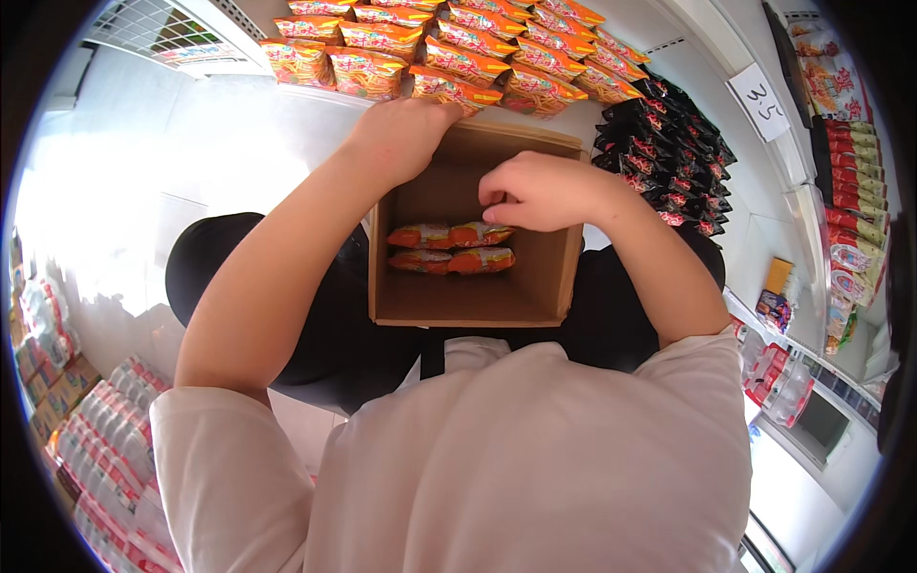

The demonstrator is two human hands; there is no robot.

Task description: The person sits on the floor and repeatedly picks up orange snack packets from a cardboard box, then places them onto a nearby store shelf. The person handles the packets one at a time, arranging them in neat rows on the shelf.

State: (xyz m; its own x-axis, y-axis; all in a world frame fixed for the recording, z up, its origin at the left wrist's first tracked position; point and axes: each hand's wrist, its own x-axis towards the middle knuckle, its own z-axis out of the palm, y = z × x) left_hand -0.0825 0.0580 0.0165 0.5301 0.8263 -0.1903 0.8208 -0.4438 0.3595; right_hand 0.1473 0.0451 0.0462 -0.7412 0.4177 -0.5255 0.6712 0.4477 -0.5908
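Observation:
An upright, open-topped cardboard box [474,315] sits between my knees. Inside it, several orange snack packets [483,260] lie in two short rows. My right hand [534,192] hovers over the box's inside with curled fingers, the thumb a little apart and nothing visible in its grasp. Its thumb tip appears just above the far right packet. At the far left corner of the box is my left hand [408,136], back upward, beside the front row of orange snack bags [451,89] on the shelf. Its fingertips are partly hidden, so whether it grips the rim or a bag is unclear.
Black snack packets [663,154] stand in rows right of the orange bags. A handwritten price card [759,102] hangs on the shelf edge at right, near red packets [856,186]. Shrink-wrapped bottle packs [107,437] are stacked at lower left. A white wire rack [147,32] stands upper left.

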